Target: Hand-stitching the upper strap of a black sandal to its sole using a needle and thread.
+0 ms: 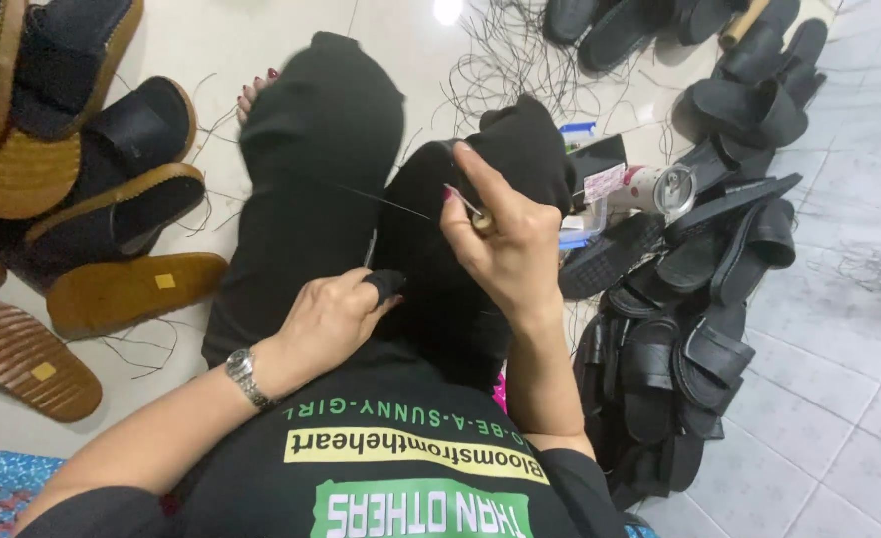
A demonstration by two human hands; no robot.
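Note:
I sit on the floor with a black sandal (430,269) resting on my lap between my legs in black trousers. My left hand (333,317) presses on the sandal, with a black cover on one fingertip. A silver watch (246,377) is on that wrist. My right hand (505,239) is raised just above the sandal and grips a small tool with a wooden handle (481,220) whose thin metal needle points left. A fine dark thread (380,201) runs from it to the left.
Tan-soled sandals (131,291) lie piled at the left. Black sandals (699,349) are heaped at the right and top right. A metal can (659,189) and a small blue-and-white box (580,134) stand beside my knee. Loose black threads (505,55) litter the tiled floor.

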